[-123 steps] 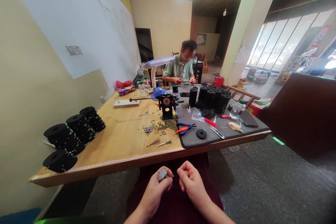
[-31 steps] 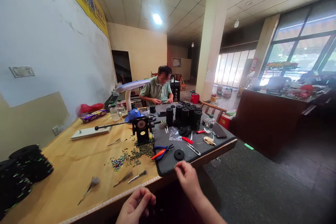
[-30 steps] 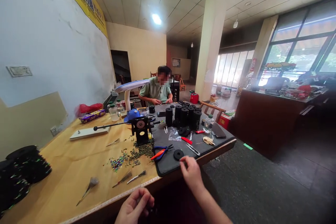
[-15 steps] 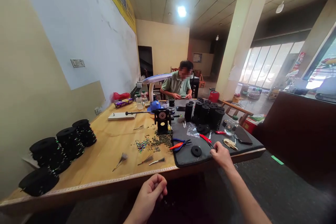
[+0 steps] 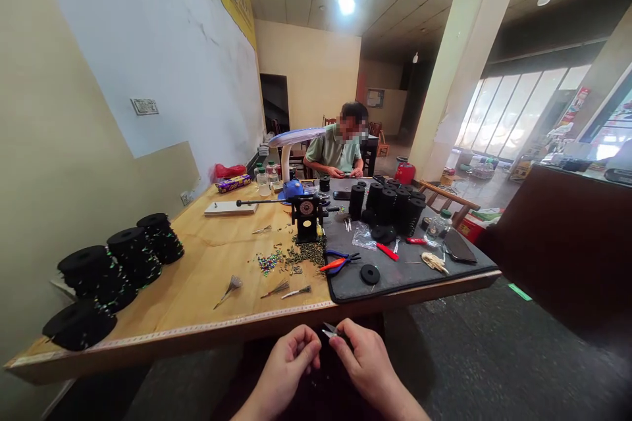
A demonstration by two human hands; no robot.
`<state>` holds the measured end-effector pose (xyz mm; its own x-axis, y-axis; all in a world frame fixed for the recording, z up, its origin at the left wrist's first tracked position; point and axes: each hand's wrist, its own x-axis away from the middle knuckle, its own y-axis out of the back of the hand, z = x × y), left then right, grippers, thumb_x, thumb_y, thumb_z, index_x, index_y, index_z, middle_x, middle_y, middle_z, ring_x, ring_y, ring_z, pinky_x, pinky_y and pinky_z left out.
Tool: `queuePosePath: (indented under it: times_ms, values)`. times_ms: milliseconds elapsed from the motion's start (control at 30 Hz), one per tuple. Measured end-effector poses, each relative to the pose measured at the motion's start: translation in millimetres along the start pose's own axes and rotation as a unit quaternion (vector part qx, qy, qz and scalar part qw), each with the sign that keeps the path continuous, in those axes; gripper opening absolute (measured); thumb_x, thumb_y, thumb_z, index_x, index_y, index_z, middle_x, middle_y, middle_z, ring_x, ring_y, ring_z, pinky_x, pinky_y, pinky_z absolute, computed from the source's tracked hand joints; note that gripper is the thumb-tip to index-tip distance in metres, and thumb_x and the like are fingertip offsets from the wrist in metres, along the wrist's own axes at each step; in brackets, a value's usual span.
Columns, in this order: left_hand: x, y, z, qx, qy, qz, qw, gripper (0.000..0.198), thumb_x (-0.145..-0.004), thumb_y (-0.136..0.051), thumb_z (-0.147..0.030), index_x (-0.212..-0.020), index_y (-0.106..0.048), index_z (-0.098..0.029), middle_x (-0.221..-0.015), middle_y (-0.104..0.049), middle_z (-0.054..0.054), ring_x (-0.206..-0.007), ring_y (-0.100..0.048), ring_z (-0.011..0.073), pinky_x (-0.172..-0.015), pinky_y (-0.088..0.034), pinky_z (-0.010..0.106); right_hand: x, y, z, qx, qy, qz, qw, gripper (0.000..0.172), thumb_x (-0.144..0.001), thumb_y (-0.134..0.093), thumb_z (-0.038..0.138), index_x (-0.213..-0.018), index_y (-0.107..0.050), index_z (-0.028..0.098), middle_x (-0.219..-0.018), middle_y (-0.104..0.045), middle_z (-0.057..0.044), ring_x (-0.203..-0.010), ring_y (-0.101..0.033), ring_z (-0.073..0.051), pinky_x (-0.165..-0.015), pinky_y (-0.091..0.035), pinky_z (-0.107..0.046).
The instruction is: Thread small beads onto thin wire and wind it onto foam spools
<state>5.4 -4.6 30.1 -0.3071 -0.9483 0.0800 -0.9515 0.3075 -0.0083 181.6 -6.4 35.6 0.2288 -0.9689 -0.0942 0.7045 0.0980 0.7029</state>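
Just in front of the table's near edge, my left hand (image 5: 292,362) is closed in a pinch, and whatever lies between its fingertips is too small to make out. Close beside it on the right, my right hand (image 5: 364,356) is wrapped round small scissors (image 5: 330,331), whose two pointed metal blades are spread slightly and point left toward my left fingers. The handles are hidden in the palm. Beyond my hands, a black foam disc (image 5: 370,274) and blue-and-orange pliers (image 5: 340,263) lie on the dark mat (image 5: 395,281).
Black spools (image 5: 81,323) stand at the far left. A black counter device (image 5: 307,218) stands mid-table by loose beads (image 5: 269,264). More black rolls (image 5: 388,205), a jar (image 5: 438,229) and red-handled tools (image 5: 387,250) are at the right. A person (image 5: 338,148) sits opposite.
My right hand has moved left and down from the mat, bringing the scissors beside my left hand. My left hand stays pinched. The view has shifted slightly.
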Motion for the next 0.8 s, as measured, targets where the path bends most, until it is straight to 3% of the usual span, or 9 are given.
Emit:
queuePosePath:
  times_ms: [333, 800]
  values:
    - [0.0, -3.1, 3.7, -0.028, -0.006, 0.012, 1.000, 0.038, -0.078, -0.056, -0.053, -0.070, -0.048, -0.016, -0.059, -0.050, 0.000, -0.055, -0.040, 0.0112, -0.054, -0.030, 0.023, -2.8, 0.4, 10.8, 0.008, -0.004, 0.027, 1.000, 0.039, -0.090, -0.037, 0.048, -0.080, -0.056, 0.015, -0.075, -0.060, -0.002, -0.064, -0.046, -0.006, -0.059, -0.018, -0.018]
    - [1.3, -4.4, 3.3, -0.044, -0.011, 0.014, 0.999, 0.034, -0.080, -0.054, -0.048, -0.070, -0.047, -0.016, -0.058, -0.049, -0.001, -0.055, -0.039, 0.0113, -0.054, -0.030, 0.023, -0.1, 1.5, 6.2, -0.002, -0.011, 0.029, 1.000, 0.038, -0.089, -0.039, 0.046, -0.078, -0.057, 0.015, -0.073, -0.061, -0.001, -0.064, -0.048, -0.006, -0.058, -0.018, -0.018]
